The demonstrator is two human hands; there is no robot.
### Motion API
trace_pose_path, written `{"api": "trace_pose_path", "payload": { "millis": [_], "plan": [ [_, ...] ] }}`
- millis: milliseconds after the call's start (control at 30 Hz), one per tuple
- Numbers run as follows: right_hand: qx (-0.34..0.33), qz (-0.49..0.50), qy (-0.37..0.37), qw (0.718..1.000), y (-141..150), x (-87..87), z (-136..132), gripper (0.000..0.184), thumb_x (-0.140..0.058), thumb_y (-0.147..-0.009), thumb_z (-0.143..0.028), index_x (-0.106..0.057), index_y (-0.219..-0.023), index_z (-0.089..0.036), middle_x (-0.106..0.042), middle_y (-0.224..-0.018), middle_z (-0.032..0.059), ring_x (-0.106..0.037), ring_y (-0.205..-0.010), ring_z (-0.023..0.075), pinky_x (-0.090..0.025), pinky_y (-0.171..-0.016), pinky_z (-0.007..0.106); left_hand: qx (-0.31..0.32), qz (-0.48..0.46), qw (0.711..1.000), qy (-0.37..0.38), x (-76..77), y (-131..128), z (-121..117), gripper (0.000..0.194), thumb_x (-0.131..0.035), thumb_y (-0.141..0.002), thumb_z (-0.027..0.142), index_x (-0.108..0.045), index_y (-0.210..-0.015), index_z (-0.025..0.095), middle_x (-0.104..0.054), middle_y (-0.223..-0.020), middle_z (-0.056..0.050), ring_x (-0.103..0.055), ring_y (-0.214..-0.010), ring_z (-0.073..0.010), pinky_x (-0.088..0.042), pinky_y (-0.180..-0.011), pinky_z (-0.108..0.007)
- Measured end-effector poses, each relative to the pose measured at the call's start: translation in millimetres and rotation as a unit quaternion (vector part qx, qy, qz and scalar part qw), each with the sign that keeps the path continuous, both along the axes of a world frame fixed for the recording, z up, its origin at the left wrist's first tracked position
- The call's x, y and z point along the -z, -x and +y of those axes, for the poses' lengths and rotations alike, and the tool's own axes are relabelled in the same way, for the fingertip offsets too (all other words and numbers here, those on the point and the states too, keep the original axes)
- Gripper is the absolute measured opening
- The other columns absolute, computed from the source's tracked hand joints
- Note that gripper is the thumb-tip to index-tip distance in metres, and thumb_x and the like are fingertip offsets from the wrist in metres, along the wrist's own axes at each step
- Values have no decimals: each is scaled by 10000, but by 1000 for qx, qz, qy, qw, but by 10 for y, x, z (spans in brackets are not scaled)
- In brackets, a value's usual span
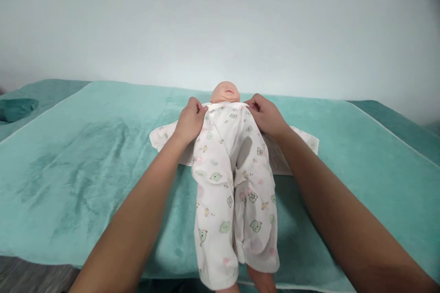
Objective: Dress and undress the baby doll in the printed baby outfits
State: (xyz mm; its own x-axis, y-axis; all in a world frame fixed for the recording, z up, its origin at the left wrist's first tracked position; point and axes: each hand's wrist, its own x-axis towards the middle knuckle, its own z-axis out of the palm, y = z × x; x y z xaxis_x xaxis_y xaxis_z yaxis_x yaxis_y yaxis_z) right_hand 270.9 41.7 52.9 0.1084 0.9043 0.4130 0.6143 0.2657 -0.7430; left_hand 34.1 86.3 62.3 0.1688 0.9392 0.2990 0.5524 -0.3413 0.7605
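- Head view, centre: left hand (191,121) and right hand (264,114), fingers pinched closed on the trousers (216,169) of the doll (226,90).
- Apparent step: waist adjustment; next move calls for even tension.

- The bench (360,169) is draped in teal — its own top is hidden.
- A lighter plush cloth (302,112) with a pale edge covers most of it, shaded in uneven patches at left.
- Darker teal cloth (392,116) shows at both far corners.
- A dark teal bundle (19,110) lies at the far left.
- A white top (309,139) lies spread out, sleeves sideways — the doll (225,91) on its back over it, lower legs at the near edge.
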Motion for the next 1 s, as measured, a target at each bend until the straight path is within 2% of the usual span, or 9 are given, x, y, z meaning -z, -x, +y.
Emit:
{"api": "trace_pose_path", "payload": {
  "millis": [67,200,300,367,500,633,833,1000],
  "plan": [
    [50,41,-5,998,50,97,93,226,-622,-813,-350,-455,-712,-237,-628,-760,-16,-503,-686,152,-428,-680,300,-26,-3,1000,5,59,-70,26,153,-552,-886,266,-440,-789,230,-544,-705,19,-503,-686,-167,-386,-691,-302],
    [84,102,-29,991,92,246,61,143,-650,-749,-338,-552,-778,-237,-663,-833,10,-569,-743,173,-464,-737,324,-20,-30,999,-16,167,-36,-95,115,-582,-862,306,-524,-813,220,-623,-765,0,-560,-728,-173,-419,-721,-300],
    [116,73,-39,990,59,268,-106,72,-610,-750,-295,-586,-777,-233,-654,-798,18,-578,-747,187,-464,-761,344,-12,-17,1000,-11,186,95,-236,63,-570,-831,255,-601,-809,205,-677,-841,-24,-596,-791,-183,-441,-762,-303],
    [124,44,-18,991,16,271,-230,76,-578,-767,-289,-616,-793,-229,-661,-780,17,-573,-731,189,-456,-756,350,9,-6,1000,29,172,202,-318,92,-557,-808,235,-643,-811,201,-696,-852,-27,-608,-808,-189,-450,-752,-299],
    [78,57,96,991,-85,299,-445,175,-584,-769,-326,-692,-860,-223,-698,-752,12,-606,-739,206,-471,-713,341,89,-8,985,146,131,396,-446,161,-581,-738,249,-684,-848,193,-698,-816,-11,-600,-753,-186,-459,-670,-280],
    [0,133,150,980,-140,306,-594,209,-656,-709,-320,-745,-874,-227,-749,-802,21,-662,-813,247,-528,-727,365,173,-53,961,209,133,480,-511,247,-614,-677,243,-714,-896,187,-701,-818,-20,-613,-803,-210,-473,-659,-277],
    [-65,242,189,950,-80,243,-658,269,-737,-624,-257,-785,-888,-227,-781,-861,31,-704,-909,294,-558,-853,433,186,-177,933,252,193,456,-527,210,-666,-653,263,-703,-843,181,-697,-771,-27,-631,-803,-228,-518,-727,-341],
    [-103,309,216,920,-51,248,-634,344,-772,-602,-251,-783,-944,-215,-785,-949,51,-712,-934,296,-556,-884,441,185,-243,909,283,214,411,-572,230,-698,-659,249,-695,-873,164,-703,-800,-48,-647,-810,-225,-525,-758,-363]
  ]
}}
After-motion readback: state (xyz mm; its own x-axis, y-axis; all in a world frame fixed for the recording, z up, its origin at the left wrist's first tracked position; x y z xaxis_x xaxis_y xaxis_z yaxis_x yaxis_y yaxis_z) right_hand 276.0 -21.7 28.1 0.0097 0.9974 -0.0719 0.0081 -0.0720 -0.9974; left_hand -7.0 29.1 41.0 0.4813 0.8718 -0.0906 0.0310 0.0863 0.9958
